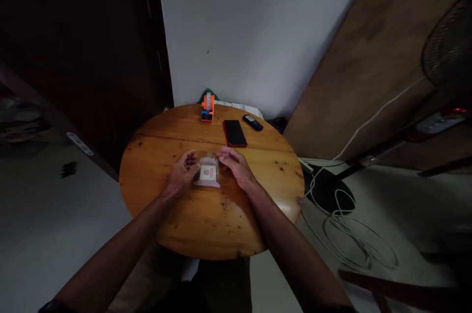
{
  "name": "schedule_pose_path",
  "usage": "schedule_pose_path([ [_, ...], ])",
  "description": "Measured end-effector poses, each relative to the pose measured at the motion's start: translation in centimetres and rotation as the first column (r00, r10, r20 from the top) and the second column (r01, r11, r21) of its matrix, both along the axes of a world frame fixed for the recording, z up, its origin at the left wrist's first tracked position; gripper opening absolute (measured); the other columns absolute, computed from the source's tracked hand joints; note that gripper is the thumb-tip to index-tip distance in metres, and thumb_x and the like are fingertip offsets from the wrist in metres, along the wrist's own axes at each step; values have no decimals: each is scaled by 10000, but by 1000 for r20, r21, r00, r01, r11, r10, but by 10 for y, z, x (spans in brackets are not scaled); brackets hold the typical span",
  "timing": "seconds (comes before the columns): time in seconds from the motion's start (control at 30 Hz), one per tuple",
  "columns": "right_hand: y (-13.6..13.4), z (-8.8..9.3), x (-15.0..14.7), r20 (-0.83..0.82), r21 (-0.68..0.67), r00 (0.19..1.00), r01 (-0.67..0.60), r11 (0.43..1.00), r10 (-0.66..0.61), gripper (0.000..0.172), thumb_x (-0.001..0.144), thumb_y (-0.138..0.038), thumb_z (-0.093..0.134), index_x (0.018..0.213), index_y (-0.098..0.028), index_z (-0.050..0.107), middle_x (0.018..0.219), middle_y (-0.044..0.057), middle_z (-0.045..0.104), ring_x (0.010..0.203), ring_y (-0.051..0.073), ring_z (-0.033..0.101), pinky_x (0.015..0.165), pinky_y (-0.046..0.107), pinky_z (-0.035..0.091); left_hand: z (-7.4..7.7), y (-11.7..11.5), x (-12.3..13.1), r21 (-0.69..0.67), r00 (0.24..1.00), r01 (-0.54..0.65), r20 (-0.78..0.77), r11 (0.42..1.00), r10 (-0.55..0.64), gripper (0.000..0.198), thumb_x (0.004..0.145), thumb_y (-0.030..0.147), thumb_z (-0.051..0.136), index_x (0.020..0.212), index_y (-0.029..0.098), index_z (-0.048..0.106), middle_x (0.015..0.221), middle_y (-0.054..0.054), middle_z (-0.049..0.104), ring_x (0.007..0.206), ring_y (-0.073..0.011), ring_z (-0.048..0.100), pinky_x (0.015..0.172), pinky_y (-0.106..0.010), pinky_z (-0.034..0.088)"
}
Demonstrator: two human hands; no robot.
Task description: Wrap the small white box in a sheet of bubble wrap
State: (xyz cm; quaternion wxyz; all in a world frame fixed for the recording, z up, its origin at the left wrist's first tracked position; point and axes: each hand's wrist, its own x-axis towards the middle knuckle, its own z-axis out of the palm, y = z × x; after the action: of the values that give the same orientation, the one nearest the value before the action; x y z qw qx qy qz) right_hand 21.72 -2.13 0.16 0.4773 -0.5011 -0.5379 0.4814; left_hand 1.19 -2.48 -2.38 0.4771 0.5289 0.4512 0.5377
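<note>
A small clear plastic packet [208, 173] with a white, red-printed square inside lies on the wooden table, between my two hands. My left hand [183, 170] is at its left side, fingers curled and the thumb pressed to the packet's edge. On the other side, my right hand [236, 164] rests by the upper right corner, its fingers loosely bent and apart from the thumb. A clear strip, perhaps tape or the packet's flap, shows at the top edge between the hands. The right fingertips are slightly blurred, so their contact with the plastic is unclear.
On the round wooden table [147, 170] a red-edged black phone [235, 133] lies beyond my hands. Beside it is a dark remote control [252, 122]. An orange tape dispenser [208, 106] stands near the wall. A fan [450, 42] and loose white cable [342, 224] are at right.
</note>
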Motion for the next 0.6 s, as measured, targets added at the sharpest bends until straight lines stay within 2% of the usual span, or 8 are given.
schedule_pose_path([
  [0.1,2,-1,-4,39,-13,999,4,1000,-3,509,735,-424,667,1186,-192,619,1110,98,737,982,218,683,771,330,534,7,-6,-1,22,997,-42,-58,999,43,393,728,355,709,1069,172,640,977,-59,660,882,-170,622,807,-285,511],
  [0.2,3,0,-7,120,52,992,22,998,-28,468,767,-430,644,1169,-190,626,1050,72,736,945,198,677,829,332,521,16,-14,0,98,986,-47,-155,994,62,249,743,347,673,925,178,683,828,-19,630,775,-154,591,726,-264,495],
  [0.3,7,8,-7,326,102,943,31,994,-63,343,803,-432,622,1041,-191,669,920,40,723,841,185,652,770,309,494,21,-22,1,185,970,-28,-232,982,71,174,760,317,646,868,191,698,719,13,567,677,-133,532,652,-247,460],
  [0.37,13,18,-8,507,79,861,7,997,-47,276,834,-456,601,855,-193,680,780,24,690,728,172,611,682,288,452,21,-26,3,231,963,-23,-256,973,83,151,764,296,639,860,196,701,688,23,538,641,-125,500,625,-242,436],
  [0.43,19,27,-12,653,23,758,-15,1000,-4,378,856,-521,587,667,-198,637,632,17,626,624,158,552,605,279,391,19,-28,4,267,957,-6,-279,964,84,142,768,273,632,867,199,702,682,26,526,625,-121,483,611,-239,418],
  [0.5,25,34,-17,728,-27,684,-22,999,35,502,844,-602,597,540,-203,575,519,9,548,555,144,499,556,279,338,17,-29,4,291,946,28,-316,956,69,141,773,253,630,884,202,701,687,27,523,626,-121,480,614,-241,413],
  [0.57,31,35,-23,720,-45,691,-34,998,56,537,817,-625,622,495,-202,549,475,-5,505,527,130,470,534,271,312,15,-30,4,304,935,55,-351,951,58,130,782,247,629,886,205,696,690,25,524,632,-125,482,627,-246,413],
  [0.6,32,33,-26,681,-39,730,-40,998,56,516,808,-608,633,503,-199,558,479,-15,505,527,124,468,532,263,312,15,-31,4,311,929,64,-365,948,57,122,788,251,632,884,207,694,693,23,528,640,-128,485,635,-249,414],
])
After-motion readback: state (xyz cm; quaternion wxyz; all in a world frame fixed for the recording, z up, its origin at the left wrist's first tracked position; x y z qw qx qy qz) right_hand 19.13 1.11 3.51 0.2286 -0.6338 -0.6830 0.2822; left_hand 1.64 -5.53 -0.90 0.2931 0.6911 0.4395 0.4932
